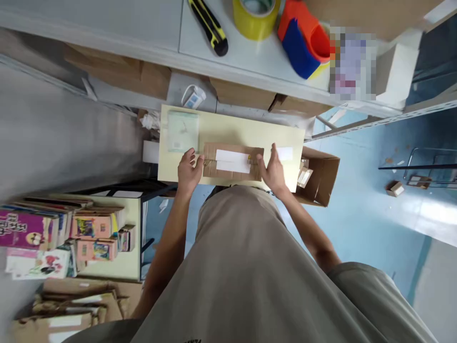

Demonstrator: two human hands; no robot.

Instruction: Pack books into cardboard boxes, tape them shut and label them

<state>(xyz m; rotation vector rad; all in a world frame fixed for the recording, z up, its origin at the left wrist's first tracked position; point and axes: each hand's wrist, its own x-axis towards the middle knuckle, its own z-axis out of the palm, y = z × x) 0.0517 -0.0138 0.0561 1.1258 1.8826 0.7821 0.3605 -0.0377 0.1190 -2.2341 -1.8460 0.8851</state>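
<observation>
A brown cardboard box (210, 166) with a white label (233, 161) on top lies flat near the front edge of the pale yellow table (228, 128). At its left end is my left hand (190, 171), fingers loosely curled and apart, thumb beside the box edge. My right hand (273, 170) is at the other end, open, its thumb at the box's right edge. Whether either hand presses on the box I cannot tell. Left of the box lies a pale green flat item (183, 131), and a white paper slip (284, 153) lies beyond my right hand.
Above the table, a grey shelf (143, 28) carries a utility knife (210, 26), a tape roll (256, 19) and a red and blue tape dispenser (303, 40). An open carton (323, 176) stands at the right. Books (94, 226) and flattened cardboard (78, 305) are stacked at left.
</observation>
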